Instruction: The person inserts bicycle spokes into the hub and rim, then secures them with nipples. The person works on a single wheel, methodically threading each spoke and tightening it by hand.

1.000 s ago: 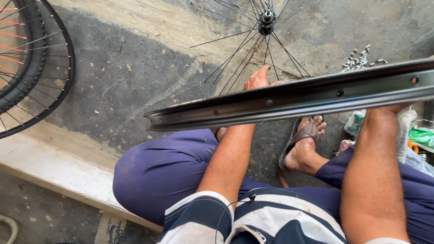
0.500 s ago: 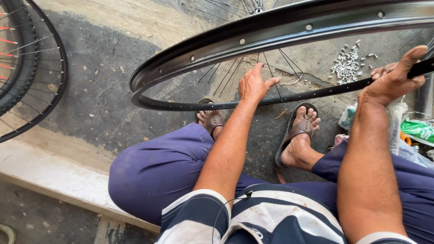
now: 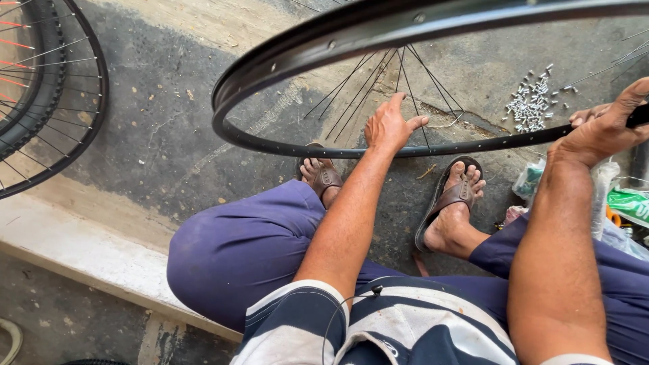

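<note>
Two hands on black rim (image 3: 284,145) — our right hand (image 3: 602,132) gripping it closed, left hand (image 3: 391,127) open, touching. Few spokes (image 3: 351,94) laced beyond left grip; nipple pile (image 3: 531,105) left of right grip — most lacing remains.

Rim (image 3: 318,51) now tilted up, open-faced

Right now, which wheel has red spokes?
The wheel lying on the ground at the far left; some of its spokes are red and it wears a tyre. The rim that both hands hold is bare black, with no red spokes.
</note>
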The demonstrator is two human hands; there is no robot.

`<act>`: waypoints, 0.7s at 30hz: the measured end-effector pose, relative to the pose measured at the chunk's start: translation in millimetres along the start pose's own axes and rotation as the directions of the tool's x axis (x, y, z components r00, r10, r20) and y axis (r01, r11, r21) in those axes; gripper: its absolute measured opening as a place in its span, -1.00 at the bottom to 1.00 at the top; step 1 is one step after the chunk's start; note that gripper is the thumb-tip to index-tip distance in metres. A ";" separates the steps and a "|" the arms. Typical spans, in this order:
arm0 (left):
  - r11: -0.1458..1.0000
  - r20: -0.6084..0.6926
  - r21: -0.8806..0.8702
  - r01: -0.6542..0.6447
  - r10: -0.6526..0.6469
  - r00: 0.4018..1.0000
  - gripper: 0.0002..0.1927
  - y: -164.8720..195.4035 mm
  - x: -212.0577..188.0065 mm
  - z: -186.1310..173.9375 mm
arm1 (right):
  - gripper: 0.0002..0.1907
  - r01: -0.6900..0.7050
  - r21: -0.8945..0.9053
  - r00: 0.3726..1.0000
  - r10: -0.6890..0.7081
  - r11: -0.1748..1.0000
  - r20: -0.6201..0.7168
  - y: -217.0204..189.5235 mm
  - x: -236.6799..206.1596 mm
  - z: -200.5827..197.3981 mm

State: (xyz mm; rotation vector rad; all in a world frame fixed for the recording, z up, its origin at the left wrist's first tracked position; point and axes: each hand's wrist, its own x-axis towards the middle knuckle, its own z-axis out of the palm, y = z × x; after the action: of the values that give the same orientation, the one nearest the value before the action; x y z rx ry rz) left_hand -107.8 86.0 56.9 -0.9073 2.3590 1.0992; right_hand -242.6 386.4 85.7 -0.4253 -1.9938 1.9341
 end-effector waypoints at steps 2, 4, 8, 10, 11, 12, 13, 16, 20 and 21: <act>1.000 -0.012 -0.001 -0.007 0.007 1.000 -0.06 0.2 -0.9 -1.5 | -0.46 0.015 0.002 1.000 -0.015 1.000 0.002 1.4 -0.3 -1.2; 1.000 -0.025 -0.003 -0.015 0.015 1.000 -0.06 0.6 -1.1 -2.2 | -0.43 0.030 0.030 1.000 -0.030 0.999 0.007 2.1 -0.2 -1.4; 1.000 0.004 -0.017 0.011 -0.011 1.000 -0.06 1.5 -1.8 -1.9 | -0.49 -0.002 0.031 1.000 0.002 1.000 -0.014 2.3 -0.2 -1.4; 1.000 -0.006 -0.021 0.003 -0.003 1.000 -0.07 1.9 -2.1 -2.0 | -0.49 -0.014 0.015 1.000 0.014 1.000 -0.015 2.4 -0.4 -1.5; 1.000 0.001 -0.020 0.009 -0.009 1.000 -0.07 2.2 -2.2 -2.0 | -0.50 -0.014 0.013 1.000 0.014 1.000 -0.015 2.5 -0.6 -1.5; 1.000 0.006 -0.020 0.015 -0.015 1.000 -0.07 2.4 -2.1 -2.1 | -0.51 -0.013 0.011 1.000 0.013 1.000 -0.014 2.7 -0.6 -1.4; 1.000 0.012 -0.019 0.022 -0.022 1.000 -0.07 2.6 -2.1 -2.1 | -0.52 -0.014 0.009 1.000 0.014 1.000 -0.012 2.8 -0.7 -1.1; 1.000 0.000 -0.028 0.014 -0.014 1.000 -0.07 2.7 -1.9 -1.5 | -0.54 0.011 0.001 1.000 -0.011 1.000 0.009 2.7 -0.7 0.4; 1.000 0.005 -0.023 0.016 -0.016 1.000 -0.07 1.8 -1.6 0.2 | -0.57 0.027 -0.032 1.000 -0.026 0.999 0.017 1.4 -1.8 2.8; 1.000 0.005 -0.022 0.015 -0.015 1.000 -0.07 1.5 -1.5 0.6 | -0.59 0.031 -0.034 0.999 -0.031 0.999 0.021 1.1 -2.1 3.1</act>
State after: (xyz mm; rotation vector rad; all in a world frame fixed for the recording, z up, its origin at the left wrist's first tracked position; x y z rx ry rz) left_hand -107.7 87.8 58.2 -0.9272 2.3365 1.1229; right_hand -242.1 382.8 84.4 -0.3820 -2.0372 1.8955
